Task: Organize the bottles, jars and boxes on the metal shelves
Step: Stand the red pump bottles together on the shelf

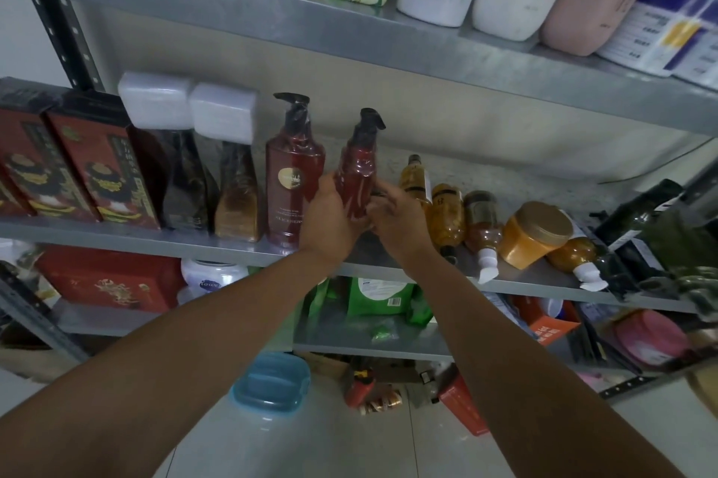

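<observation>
Centrally in the frame, both hands close around one small red pump bottle [358,170], held tilted just above the middle metal shelf [536,285]. The left hand [329,217] wraps the bottle's lower left side with its fingers curled behind it; the right hand [396,215] pinches at the bottle's lower right edge, fingers bent, touching the base.

Just left of the held bottle stands one larger red pump bottle [293,182], upright and wrapped in clear film, touching the left hand's knuckles. Farther left stand two dark bottles with big white square caps [186,151], then two red boxes [77,167] at the frame's left edge.

Right of the hands, four amber bottles [447,217] crowd the shelf: one stands upright at the back, and three lie tipped toward the front edge, two of these showing white nozzles over the lip. Among them sits one orange jar with a gold lid [534,235], tilted on its side. Dark green packages [656,229] pile up at the right edge.

Along the upper shelf [233,7] at the top of the frame stand a black box, a green floral carton, two white bottles and one pink bottle. Below the middle shelf, lower center, are a green pouch [382,299], a red box and, on the floor, a blue-lidded container [270,384].
</observation>
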